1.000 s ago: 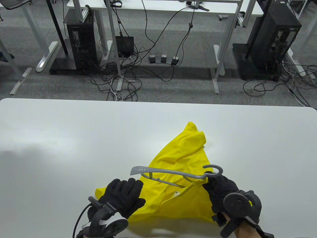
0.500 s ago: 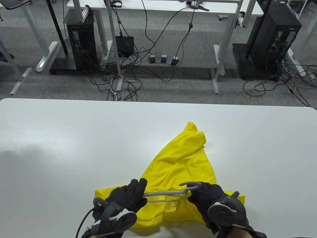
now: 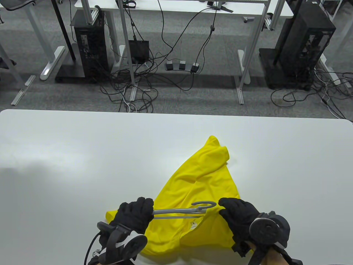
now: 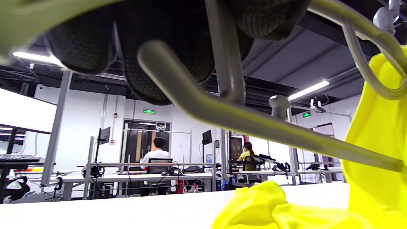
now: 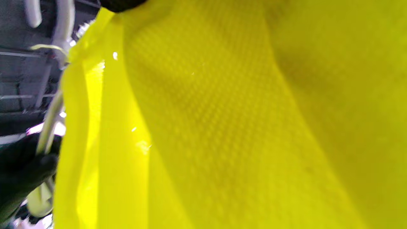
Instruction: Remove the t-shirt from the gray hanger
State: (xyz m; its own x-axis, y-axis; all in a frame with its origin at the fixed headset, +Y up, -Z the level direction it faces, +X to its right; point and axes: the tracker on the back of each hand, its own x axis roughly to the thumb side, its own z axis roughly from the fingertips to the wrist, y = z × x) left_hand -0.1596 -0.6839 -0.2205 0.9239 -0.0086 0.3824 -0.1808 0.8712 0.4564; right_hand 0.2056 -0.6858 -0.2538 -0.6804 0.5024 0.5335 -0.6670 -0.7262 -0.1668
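Observation:
A yellow t-shirt (image 3: 204,176) lies crumpled on the white table (image 3: 82,154), near its front edge. A gray hanger (image 3: 176,211) is held level over the shirt's collar, with its hook (image 3: 205,204) pointing right. My left hand (image 3: 144,211) grips the hanger's left end; in the left wrist view my fingers (image 4: 165,63) wrap its bars (image 4: 254,124). My right hand (image 3: 224,208) is just right of the hook, with its fingers curled on the shirt's fabric. The right wrist view is filled with yellow cloth (image 5: 238,127).
Beyond the table's far edge is a carpeted floor with desk legs, loose cables (image 3: 132,91) and black computer towers (image 3: 91,44). The shirt's far corner (image 3: 212,140) reaches toward the middle of the table.
My left hand has taken hold of the hanger's left end. My right hand has let go of the hook and moved onto the shirt. The hanger has come down and shifted left.

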